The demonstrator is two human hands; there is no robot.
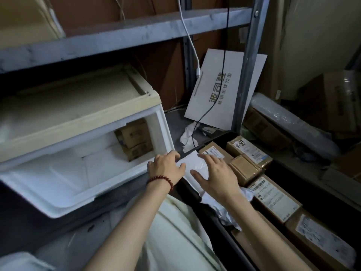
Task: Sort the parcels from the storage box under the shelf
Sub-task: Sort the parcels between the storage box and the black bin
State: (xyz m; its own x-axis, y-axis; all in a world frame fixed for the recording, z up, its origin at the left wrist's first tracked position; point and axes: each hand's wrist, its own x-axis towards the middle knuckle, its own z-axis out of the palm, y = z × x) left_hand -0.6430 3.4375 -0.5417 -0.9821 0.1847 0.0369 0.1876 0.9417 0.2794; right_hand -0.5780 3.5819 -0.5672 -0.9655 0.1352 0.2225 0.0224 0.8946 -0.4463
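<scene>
White parcel [192, 162], soft and creased, lying between both hands on the near left rim of a black bin [281, 173], just right of the storage box's front corner. Left hand [165, 167] at the parcel's left edge, fingers [172, 154] bent round that edge beside the box corner, thumb laid on top of the wrapper, gripping it. Right hand [216, 177] flat on the parcel's right half, palm down, fingers [210, 159] straight and spread apart, thumb stretched out to the left, pressing rather than clasping. Both forearms reaching forward from the bottom of the view, bare, the left wrist ringed by a red bead bracelet [161, 180]. Storage box [163, 133] white, open at the front, set under the grey metal shelf [121, 39], with brown cartons [134, 139] stacked in its back right corner. In the bin to the right of the parcel, labelled cardboard parcels [273, 196] packed close together, crumpled white wrapping under the right wrist. Behind, a flat white carton [220, 89] with printed lettering leaning against the shelf post, a white cable [192, 47] and a black cable [225, 45] hanging in front of it. Farther right, a roll of bubble wrap [289, 122] lying across more boxes.
</scene>
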